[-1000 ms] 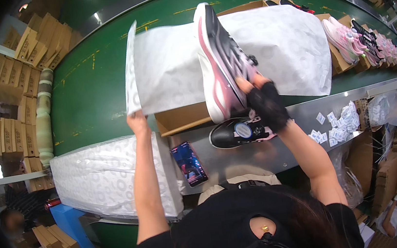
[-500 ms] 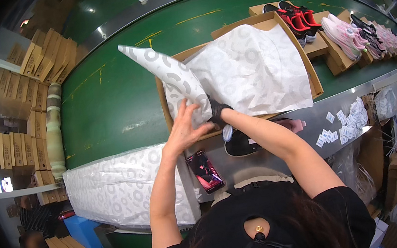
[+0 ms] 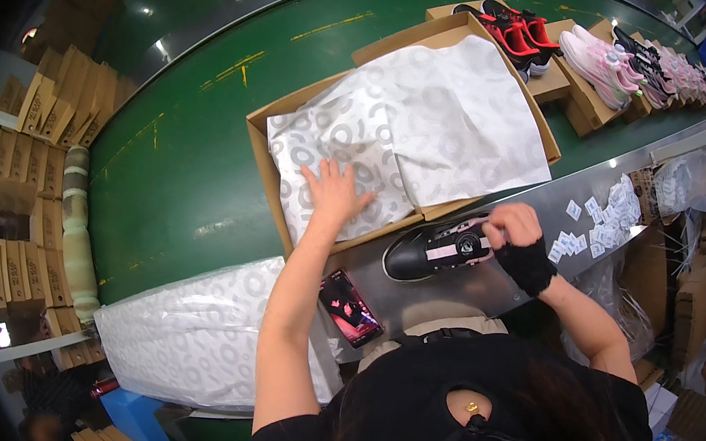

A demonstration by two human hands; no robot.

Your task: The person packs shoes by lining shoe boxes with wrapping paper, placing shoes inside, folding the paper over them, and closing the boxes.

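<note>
My left hand [image 3: 335, 195] lies with spread fingers on white patterned tissue paper [image 3: 455, 122], which lines an open brown shoebox [image 3: 263, 170]. The paper covers whatever is beneath it. In front of the box, a black sneaker [image 3: 434, 248] with a pale pink strap and a round dial rests on the metal ledge, toe to the left. My right hand [image 3: 515, 228], with a black fingerless glove at the palm and wrist, has its fingers curled closed at the heel end of the sneaker.
A phone [image 3: 350, 308] lies left of the sneaker. Plastic-wrapped tissue sheets [image 3: 197, 338] are stacked at the left. Small white packets [image 3: 610, 217] lie at the right. Black-and-red sneakers [image 3: 515, 36] and pink sneakers [image 3: 601, 66] stand on boxes along the green belt [image 3: 182, 170].
The raised tissue flap now lies down over the left of the box, under my left palm. My right hand has come out from the paper and moved right to the sneaker's heel.
</note>
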